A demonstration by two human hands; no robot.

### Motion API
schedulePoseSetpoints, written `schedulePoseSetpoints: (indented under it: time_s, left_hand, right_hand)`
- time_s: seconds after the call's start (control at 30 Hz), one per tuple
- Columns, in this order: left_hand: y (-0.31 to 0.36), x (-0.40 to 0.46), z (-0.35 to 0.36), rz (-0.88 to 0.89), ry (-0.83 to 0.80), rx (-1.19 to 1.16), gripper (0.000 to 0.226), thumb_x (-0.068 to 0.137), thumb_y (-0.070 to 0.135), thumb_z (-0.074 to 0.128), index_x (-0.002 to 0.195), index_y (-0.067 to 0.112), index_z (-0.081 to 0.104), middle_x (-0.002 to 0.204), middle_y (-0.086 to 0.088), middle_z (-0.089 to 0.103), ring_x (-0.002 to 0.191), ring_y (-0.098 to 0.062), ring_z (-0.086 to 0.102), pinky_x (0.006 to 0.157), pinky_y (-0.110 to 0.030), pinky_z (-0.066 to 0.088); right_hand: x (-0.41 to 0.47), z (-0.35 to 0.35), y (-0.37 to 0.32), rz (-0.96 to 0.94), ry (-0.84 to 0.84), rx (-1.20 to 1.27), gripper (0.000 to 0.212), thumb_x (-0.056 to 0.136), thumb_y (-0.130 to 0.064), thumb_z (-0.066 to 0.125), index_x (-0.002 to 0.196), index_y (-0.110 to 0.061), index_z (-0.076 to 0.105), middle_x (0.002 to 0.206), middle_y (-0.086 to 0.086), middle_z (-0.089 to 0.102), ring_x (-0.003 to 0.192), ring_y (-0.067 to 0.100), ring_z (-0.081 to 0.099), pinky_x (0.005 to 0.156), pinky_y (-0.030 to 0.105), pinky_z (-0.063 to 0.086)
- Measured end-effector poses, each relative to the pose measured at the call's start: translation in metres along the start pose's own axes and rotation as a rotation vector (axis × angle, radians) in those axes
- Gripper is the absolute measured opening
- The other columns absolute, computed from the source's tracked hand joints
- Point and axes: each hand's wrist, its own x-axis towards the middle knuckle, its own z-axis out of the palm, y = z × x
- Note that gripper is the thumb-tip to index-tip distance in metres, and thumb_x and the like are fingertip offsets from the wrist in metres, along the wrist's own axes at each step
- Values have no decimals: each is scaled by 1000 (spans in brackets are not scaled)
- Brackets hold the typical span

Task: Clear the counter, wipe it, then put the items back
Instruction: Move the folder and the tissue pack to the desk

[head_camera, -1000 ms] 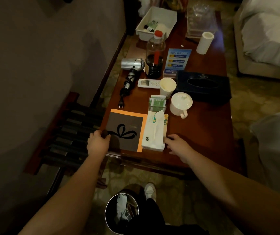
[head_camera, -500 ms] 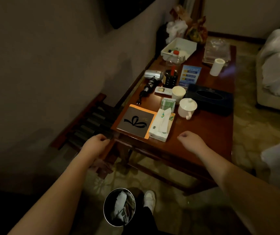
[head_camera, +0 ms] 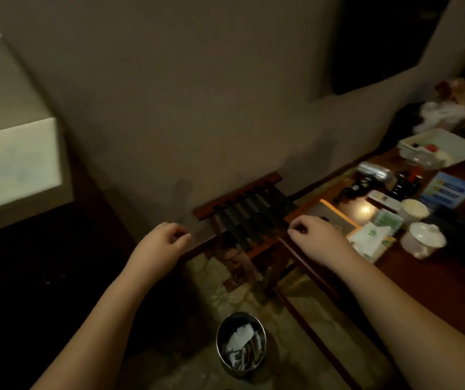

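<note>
Both hands have pulled back off the bench (head_camera: 437, 280) since a second ago, left (head_camera: 161, 240) and right (head_camera: 314, 235) loosely curled and holding nothing, so I judge clearing unstarted: folder (head_camera: 335, 218), tissues (head_camera: 366, 240) and cup (head_camera: 422, 239) sit right of them.

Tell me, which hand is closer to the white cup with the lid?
The right hand. It hovers over the table's near corner, with the tissue pack between it and the lidded white cup. The left hand is farther away, off the table beyond the luggage rack.
</note>
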Motion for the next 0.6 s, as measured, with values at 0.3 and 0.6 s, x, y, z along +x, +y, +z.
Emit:
schedulePoseSetpoints:
  time_s: [0.3, 0.6]
  left_hand:
    - [-100, -121, -100, -252, 321, -222, 14, 95, 32, 54, 107, 30, 61, 105, 11, 57, 94, -5, 57, 81, -28, 52]
    - [-221, -229, -167, -366, 613, -379, 9, 94, 31, 56, 93, 38, 62, 96, 14, 62, 85, 2, 59, 66, -20, 45]
  right_hand:
    - [-19, 84, -185, -477, -177, -82, 25, 95, -41, 49, 115, -30, 59, 106, -16, 52, 87, -1, 52, 71, 16, 43]
    - [-69, 181, -346, -842, -418, -35, 20, 94, -46, 49, 113, -40, 55, 103, -24, 52, 88, -9, 51, 66, 11, 41]
